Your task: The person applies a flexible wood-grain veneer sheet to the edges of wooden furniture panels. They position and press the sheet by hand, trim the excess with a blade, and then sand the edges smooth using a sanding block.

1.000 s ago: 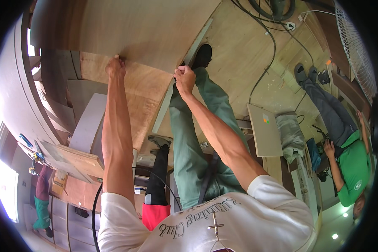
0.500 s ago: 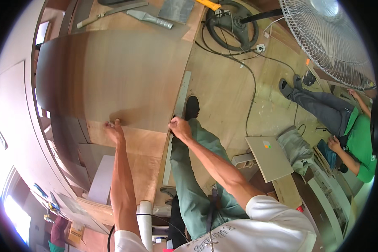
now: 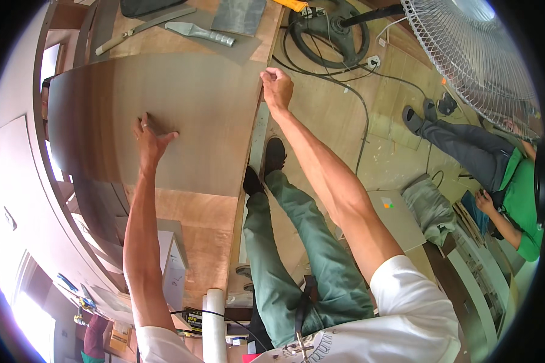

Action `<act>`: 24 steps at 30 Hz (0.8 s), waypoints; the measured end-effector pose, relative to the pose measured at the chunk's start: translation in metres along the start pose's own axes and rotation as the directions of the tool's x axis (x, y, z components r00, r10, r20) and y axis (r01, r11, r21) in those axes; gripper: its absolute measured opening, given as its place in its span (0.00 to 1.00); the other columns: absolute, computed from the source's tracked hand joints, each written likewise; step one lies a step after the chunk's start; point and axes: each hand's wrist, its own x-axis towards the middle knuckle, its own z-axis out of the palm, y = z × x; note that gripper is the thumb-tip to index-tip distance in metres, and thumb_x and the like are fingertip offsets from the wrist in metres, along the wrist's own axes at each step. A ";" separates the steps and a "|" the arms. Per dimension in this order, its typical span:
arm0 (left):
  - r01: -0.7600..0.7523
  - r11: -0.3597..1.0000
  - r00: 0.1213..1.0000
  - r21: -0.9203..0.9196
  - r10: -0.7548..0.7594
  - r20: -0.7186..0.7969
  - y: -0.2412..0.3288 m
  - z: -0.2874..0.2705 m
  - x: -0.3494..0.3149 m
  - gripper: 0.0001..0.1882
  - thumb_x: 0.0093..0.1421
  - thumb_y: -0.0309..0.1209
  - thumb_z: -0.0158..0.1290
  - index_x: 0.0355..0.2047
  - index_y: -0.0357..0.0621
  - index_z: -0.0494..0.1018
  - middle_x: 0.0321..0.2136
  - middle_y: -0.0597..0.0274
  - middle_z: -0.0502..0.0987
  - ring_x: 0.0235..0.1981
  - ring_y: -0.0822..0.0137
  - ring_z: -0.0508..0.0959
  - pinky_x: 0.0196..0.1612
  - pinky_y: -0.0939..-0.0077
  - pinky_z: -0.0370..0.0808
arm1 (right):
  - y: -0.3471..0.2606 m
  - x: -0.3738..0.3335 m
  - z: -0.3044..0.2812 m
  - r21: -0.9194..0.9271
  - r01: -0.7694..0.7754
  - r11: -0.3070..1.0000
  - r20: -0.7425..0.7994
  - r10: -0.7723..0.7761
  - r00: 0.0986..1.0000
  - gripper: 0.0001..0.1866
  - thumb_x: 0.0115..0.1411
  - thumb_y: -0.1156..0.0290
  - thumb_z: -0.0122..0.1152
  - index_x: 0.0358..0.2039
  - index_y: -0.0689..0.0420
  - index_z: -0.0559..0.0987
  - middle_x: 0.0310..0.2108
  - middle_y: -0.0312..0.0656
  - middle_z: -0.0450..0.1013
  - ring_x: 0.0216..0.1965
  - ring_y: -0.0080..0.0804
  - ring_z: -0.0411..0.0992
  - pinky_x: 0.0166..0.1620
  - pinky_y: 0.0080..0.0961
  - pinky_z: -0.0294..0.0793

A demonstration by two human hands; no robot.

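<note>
A thin brown sheet (image 3: pixel 194 133) lies on the wooden workbench (image 3: pixel 200 242) and bends darkly toward the left. My left hand (image 3: pixel 153 140) rests on the sheet, open, its thumb and fingers spread apart. At the sheet's right edge, near its far corner, my right hand (image 3: pixel 277 91) has its fingers curled closed. Whether they pinch the edge or something small is hidden. Beyond the far edge lie a long flat tool with a wooden handle (image 3: pixel 142 31), a grey metal tool (image 3: pixel 200 33) and a grey square plate (image 3: pixel 239 15).
Right of the bench, a fan (image 3: pixel 466 54) stands on a round base (image 3: pixel 330 36), with black cables (image 3: pixel 366 121) on the floor. A person in green (image 3: pixel 521 212) sits at the right. A white roll (image 3: pixel 214 327) stands by the bench's near end.
My right hand has moved away from me along the sheet's right edge. My left hand has gone from the near edge farther onto the sheet, its fingers spreading.
</note>
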 end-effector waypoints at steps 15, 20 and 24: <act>0.025 1.000 0.999 -0.007 -0.025 0.045 0.006 0.017 0.002 0.67 0.39 0.35 0.79 0.74 0.40 0.49 0.72 0.31 0.46 0.72 0.38 0.53 0.71 0.55 0.62 | -0.010 0.003 -0.013 -0.222 0.150 0.963 0.028 -0.148 0.989 0.14 0.61 0.66 0.63 0.41 0.64 0.85 0.37 0.56 0.82 0.39 0.53 0.81 0.47 0.41 0.79; -0.010 0.999 0.998 -0.037 0.013 0.069 0.015 0.016 0.006 0.65 0.40 0.30 0.78 0.72 0.34 0.48 0.70 0.28 0.47 0.70 0.33 0.53 0.70 0.52 0.62 | -0.005 0.005 -0.016 -0.213 0.203 0.956 0.016 -0.204 0.979 0.14 0.61 0.67 0.63 0.40 0.64 0.85 0.37 0.56 0.82 0.39 0.53 0.81 0.45 0.41 0.79; -0.026 1.000 0.996 -0.016 0.028 0.081 0.013 0.016 0.007 0.66 0.40 0.31 0.78 0.72 0.33 0.47 0.70 0.27 0.45 0.70 0.33 0.53 0.69 0.51 0.62 | -0.003 0.007 -0.015 -0.211 0.213 0.954 0.013 -0.216 0.976 0.13 0.61 0.68 0.63 0.40 0.64 0.85 0.37 0.56 0.82 0.39 0.52 0.81 0.44 0.40 0.79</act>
